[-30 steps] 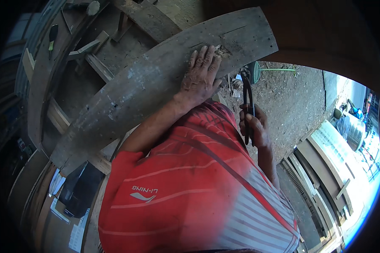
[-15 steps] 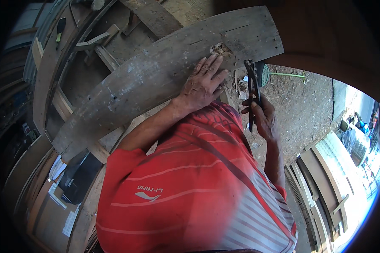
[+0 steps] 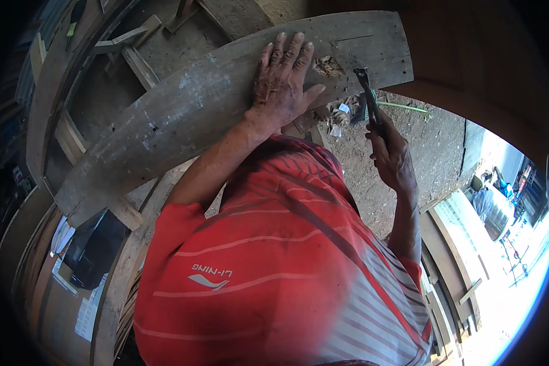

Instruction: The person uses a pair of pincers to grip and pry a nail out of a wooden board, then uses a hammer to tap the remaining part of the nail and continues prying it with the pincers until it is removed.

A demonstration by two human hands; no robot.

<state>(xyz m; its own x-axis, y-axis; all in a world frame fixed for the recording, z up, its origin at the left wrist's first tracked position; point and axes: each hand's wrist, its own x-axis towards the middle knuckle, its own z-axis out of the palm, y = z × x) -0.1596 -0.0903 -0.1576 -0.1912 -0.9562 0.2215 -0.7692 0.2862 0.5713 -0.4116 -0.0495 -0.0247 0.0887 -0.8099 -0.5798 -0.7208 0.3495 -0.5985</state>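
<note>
A long, weathered grey board (image 3: 189, 97) with a curved edge slants across the view before me. My left hand (image 3: 282, 79) lies flat on it with fingers spread and thumb out to the right. Right of that hand, the board has a rough, broken brown patch (image 3: 328, 66). My right hand (image 3: 391, 149) is closed round the handles of dark metal pincers (image 3: 369, 97). The head of the pincers is at the board's near edge, close to its right end; whether it grips anything there I cannot make out.
Curved wooden framing (image 3: 49, 110) stands at the left, with a screwdriver (image 3: 71, 29) on it. A black box-like object (image 3: 97, 250) sits lower left. Planks (image 3: 448, 250) are stacked at the lower right. A large brown panel (image 3: 488, 67) fills the upper right.
My left hand has slid left and away from me on the board, uncovering the broken patch. The pincers have swung and moved so their head now reaches over the board's near edge.
</note>
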